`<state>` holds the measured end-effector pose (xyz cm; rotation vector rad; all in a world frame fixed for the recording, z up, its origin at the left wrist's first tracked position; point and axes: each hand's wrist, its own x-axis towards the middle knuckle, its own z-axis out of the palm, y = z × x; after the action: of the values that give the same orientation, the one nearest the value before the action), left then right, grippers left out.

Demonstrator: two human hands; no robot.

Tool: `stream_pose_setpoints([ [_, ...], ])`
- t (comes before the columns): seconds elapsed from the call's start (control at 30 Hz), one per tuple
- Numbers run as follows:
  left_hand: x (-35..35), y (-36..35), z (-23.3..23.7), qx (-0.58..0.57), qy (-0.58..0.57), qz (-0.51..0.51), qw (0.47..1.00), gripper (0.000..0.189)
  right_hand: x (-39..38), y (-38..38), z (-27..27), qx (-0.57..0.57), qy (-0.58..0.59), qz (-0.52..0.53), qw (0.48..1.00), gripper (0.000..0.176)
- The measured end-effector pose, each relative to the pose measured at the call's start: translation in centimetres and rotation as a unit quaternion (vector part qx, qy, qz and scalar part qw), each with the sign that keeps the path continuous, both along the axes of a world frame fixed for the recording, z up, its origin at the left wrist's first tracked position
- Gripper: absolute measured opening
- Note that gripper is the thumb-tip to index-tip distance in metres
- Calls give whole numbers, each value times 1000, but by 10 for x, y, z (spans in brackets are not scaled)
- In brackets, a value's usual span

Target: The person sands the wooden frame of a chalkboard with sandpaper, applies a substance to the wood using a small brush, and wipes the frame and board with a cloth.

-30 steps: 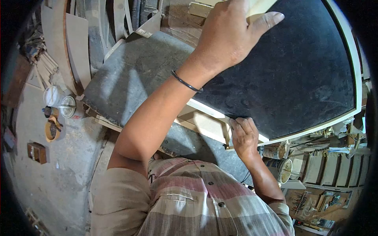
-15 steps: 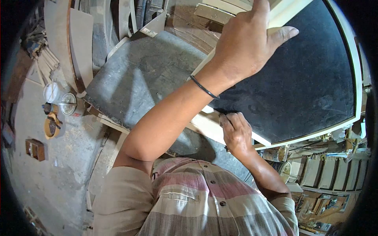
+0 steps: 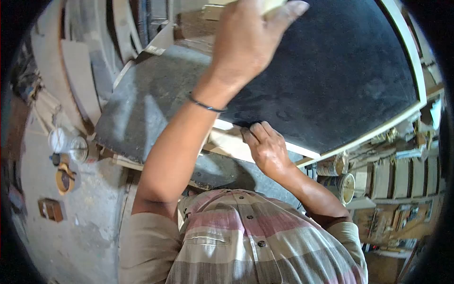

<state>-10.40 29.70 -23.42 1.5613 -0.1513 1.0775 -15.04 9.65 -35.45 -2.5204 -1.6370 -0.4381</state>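
Observation:
A large black panel with a pale wooden frame round it fills the upper right. My left hand, with a dark band on its wrist, grips a pale wooden bar at the top edge of view; most of its fingers are out of sight and its thumb rests over the bar. Nearer my body, my right hand has its fingers curled over the frame's near rail, beside a pale wooden piece.
A dark grey board lies under the frame at the left. On the floor stand buckets, an orange container and a small brown wooden box. Long curved boards lean at the upper left. Another bucket and shelves are at the right.
The view has shifted, and both hands and the framed panel now appear further left. Both hands keep their grips.

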Motion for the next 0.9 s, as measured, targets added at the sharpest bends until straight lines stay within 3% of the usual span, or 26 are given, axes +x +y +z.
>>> stream_pose_setpoints([
  [0.03, 5, 4, -5, 42, -8, 38, 998, 47, -1, -18, 1, 1, 8, -12, 1000, 19],
  [0.2, 4, -5, -1, 15, -71, 40, 997, 43, -2, -113, 2, -22, 0, -131, 991, 26],
  [0.33, 8, -2, -4, 35, -99, 18, 994, 55, -1, -168, 5, -49, -36, -179, 982, 28],
  [0.5, 1, -9, 2, 33, -83, 48, 995, 63, -3, -205, 10, -69, -51, -227, 970, 27],
  [0.53, -13, -13, 16, 19, -25, 43, 999, 64, -4, -208, 11, -78, -56, -241, 966, 26],
  [0.6, -19, -13, 20, 3, 30, 38, 999, 65, -5, -211, 13, -74, -58, -248, 964, 26],
  [0.67, -15, -7, 6, 36, -62, -7, 997, 65, -3, -214, 16, -82, -54, -248, 964, 26],
  [0.77, 4, -3, -3, 40, -52, 70, 995, 66, 0, -215, 14, -54, -45, -231, 970, 26],
  [0.9, 2, -14, -1, 23, -95, 59, 993, 66, 6, -219, 11, -24, -40, -189, 981, 19],
])
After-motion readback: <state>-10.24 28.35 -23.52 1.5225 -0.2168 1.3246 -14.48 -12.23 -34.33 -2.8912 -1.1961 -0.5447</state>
